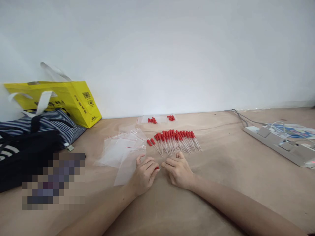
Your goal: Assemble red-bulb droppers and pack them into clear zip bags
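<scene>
My left hand point(145, 173) is closed on a red rubber bulb point(157, 167), with its thumb and forefinger pinching it. Facing it, my right hand point(177, 171) has its fingers closed around a thin clear dropper tube, mostly hidden; a short bit shows between the hands at the bulb. How far the tube sits in the bulb I cannot tell. Just beyond my hands lies a row of several droppers point(171, 135), red bulbs pointing away and clear tips toward me. Behind the row, loose red bulbs point(152, 120) rest on a clear plastic bag point(161, 118).
Several clear zip bags point(115, 152) overlap left of the droppers. Far left are a yellow bag point(81, 105), a striped bag point(70, 126), a black bag point(36, 150) and a pixelated object point(57, 178). A power strip point(275, 146) with cables lies at the right, below the white wall.
</scene>
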Motion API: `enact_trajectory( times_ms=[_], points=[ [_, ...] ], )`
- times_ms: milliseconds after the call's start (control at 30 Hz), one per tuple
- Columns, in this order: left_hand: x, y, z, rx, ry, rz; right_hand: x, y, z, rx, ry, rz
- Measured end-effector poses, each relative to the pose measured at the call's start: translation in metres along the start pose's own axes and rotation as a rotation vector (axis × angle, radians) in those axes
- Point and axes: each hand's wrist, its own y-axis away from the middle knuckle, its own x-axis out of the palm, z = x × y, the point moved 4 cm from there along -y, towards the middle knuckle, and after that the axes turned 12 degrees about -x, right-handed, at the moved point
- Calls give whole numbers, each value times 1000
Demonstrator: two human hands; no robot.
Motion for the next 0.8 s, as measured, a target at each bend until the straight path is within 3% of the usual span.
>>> enact_trajectory(
  times_ms=[300, 567, 700, 800],
  points=[
    [0, -3, 2, -2, 11, 24, 4, 0, -5, 16, -85, 33],
    [-7, -7, 27, -76, -38, -16, -2, 7, -15, 113, -44, 57],
    [-11, -9, 43, -273, -171, -81, 4, 1, -18, 328, -84, 71],
    [-10, -5, 54, -460, -241, -56, 14, -11, -25, 558, -100, 79]
  ],
)
